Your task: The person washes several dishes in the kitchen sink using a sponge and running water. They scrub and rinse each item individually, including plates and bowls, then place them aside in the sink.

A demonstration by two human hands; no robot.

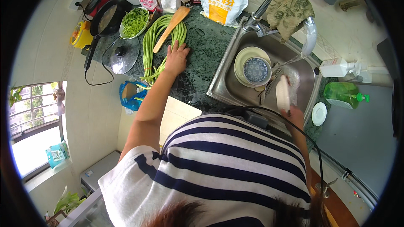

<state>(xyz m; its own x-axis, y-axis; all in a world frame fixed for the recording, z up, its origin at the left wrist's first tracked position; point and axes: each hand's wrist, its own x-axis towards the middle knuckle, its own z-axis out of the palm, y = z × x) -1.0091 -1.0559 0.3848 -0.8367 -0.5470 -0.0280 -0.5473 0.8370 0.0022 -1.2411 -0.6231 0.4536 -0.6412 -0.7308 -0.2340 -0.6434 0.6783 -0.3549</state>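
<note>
My left hand (176,59) lies on a bundle of long green beans (151,42) on the dark stone counter, just below a wooden spatula (170,30) that rests across the beans. Its fingers are spread, and whether they grip any beans is hard to tell. Over the right side of the steel sink, my right hand (294,116) holds a pale oval dish (282,93) by its near end, tilted on edge. Water runs from the faucet (307,37) into the sink. A blue patterned bowl (256,70) sits on a cream plate (241,57) in the sink, beside some chopsticks (270,83).
Left on the counter are a glass lid (124,55), a plate of shredded greens (135,22) and a black pan (107,17). A starch bag (221,1) stands behind. Right of the sink are a green soap bottle (341,95) and a small white dish (319,113).
</note>
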